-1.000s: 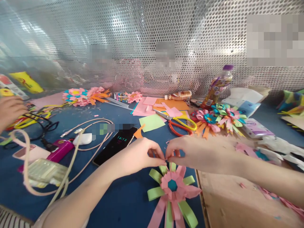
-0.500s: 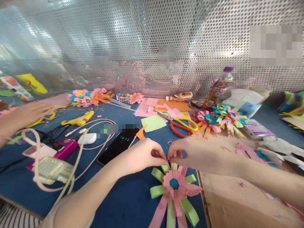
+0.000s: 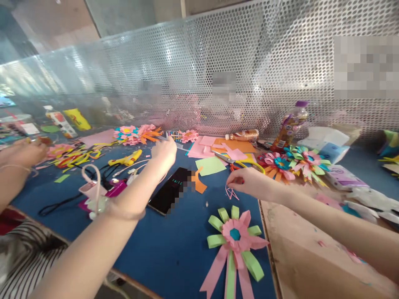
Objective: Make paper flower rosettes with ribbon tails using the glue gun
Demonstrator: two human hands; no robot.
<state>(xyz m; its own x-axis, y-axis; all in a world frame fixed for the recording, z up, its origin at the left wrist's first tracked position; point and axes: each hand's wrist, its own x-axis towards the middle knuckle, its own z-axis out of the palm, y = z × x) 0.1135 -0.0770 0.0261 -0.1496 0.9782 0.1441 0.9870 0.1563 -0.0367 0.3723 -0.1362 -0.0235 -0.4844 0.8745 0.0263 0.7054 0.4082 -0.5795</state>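
Well apart, both hands (image 3: 164, 154) (image 3: 247, 182) extend forward.

Open lane near the front, clutter behind.
A hand could pass over the bare blue surface (image 3: 187, 226) between the smartphone (image 3: 168, 191) and the paper rosette (image 3: 234, 234); scissors (image 3: 222, 157) and an upright purple-capped bottle (image 3: 288, 128) obstruct beyond the right hand (image 3: 241, 182), the left forearm (image 3: 93, 249) bars the cables' (image 3: 99, 182) side, and a perforated metal panel (image 3: 193, 62) walls the back.
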